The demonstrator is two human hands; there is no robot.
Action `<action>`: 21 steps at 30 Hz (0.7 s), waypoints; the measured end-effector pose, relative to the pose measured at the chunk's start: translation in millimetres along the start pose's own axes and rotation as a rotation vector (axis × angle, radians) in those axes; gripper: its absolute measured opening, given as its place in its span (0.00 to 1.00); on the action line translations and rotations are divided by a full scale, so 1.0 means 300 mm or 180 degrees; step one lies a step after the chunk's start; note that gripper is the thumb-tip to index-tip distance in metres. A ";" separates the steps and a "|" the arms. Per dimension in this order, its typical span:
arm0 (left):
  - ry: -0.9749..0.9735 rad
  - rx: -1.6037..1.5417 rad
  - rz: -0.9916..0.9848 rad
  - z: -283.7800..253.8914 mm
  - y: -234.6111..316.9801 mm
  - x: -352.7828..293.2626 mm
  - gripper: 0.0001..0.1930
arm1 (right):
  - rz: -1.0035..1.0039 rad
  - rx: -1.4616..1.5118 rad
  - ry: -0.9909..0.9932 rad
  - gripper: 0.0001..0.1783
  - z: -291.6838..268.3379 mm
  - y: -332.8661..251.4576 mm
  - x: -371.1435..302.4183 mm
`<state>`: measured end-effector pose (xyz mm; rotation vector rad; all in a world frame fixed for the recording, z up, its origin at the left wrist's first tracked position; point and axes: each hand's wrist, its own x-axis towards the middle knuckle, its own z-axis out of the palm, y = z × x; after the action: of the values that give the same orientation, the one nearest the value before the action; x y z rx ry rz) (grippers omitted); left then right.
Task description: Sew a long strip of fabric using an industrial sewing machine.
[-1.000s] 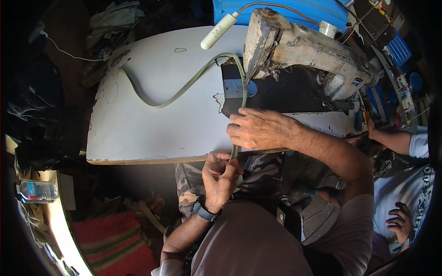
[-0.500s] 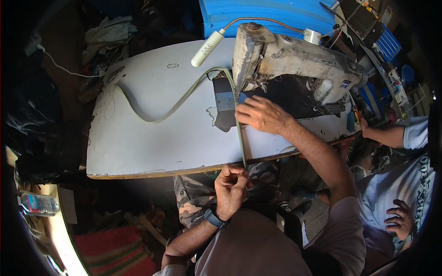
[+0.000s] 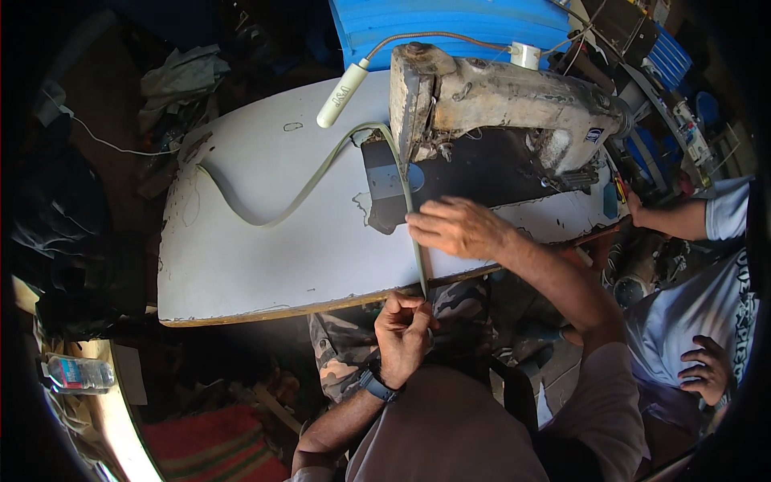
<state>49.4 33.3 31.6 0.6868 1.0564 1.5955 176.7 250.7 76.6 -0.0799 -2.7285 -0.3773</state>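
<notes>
Strip, narrow, pale green-grey and flexible (image 3: 418,263), runs from just off the near edge of the white, worn tabletop (image 3: 249,269) up past the head (image 3: 404,104) of the scuffed, beige metal sewing machine (image 3: 498,96), then bends left in a loose S. Your left hand (image 3: 404,337) pinches its near part between thumb and fingertips; your right hand (image 3: 459,228) has bent fingers against it nearer the machine, grip or mere press, cannot tell. Uneven pull between the two could, as judged, skew or twist the strip under the head. Right fingertips lie near that head; a forward slip might bring them too close. Chipped laminate (image 3: 361,207) beside the dark, flat bed (image 3: 474,165) may snag the bend. Farther out, a co-worker's hand (image 3: 633,207) shows by the tabletop's right end; a knock there could jar your line
</notes>
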 end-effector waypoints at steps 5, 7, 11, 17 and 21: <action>0.0044 -0.0144 0.0006 0.015 -0.005 -0.002 0.05 | 0.0251 0.0352 0.0255 0.13 -0.010 -0.038 -0.023; 0.0027 -0.0127 -0.0035 0.009 0.001 -0.003 0.05 | 0.0659 0.1125 0.0089 0.27 0.001 -0.005 -0.004; 0.0004 0.0002 -0.0042 0.001 -0.001 0.001 0.05 | 0.1220 0.1126 -0.0291 0.35 0.039 0.026 -0.019; -0.0007 0.0115 -0.0069 0.002 -0.003 0.013 0.04 | 0.1273 0.1057 -0.0416 0.28 0.026 -0.025 -0.036; -0.0004 0.0088 -0.0109 0.008 0.018 0.010 0.04 | 0.1381 0.1188 -0.0369 0.28 -0.023 -0.107 -0.047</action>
<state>48.1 36.5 37.2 0.6847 1.0856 1.5533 188.8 218.0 69.2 -0.5923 -2.7402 0.2644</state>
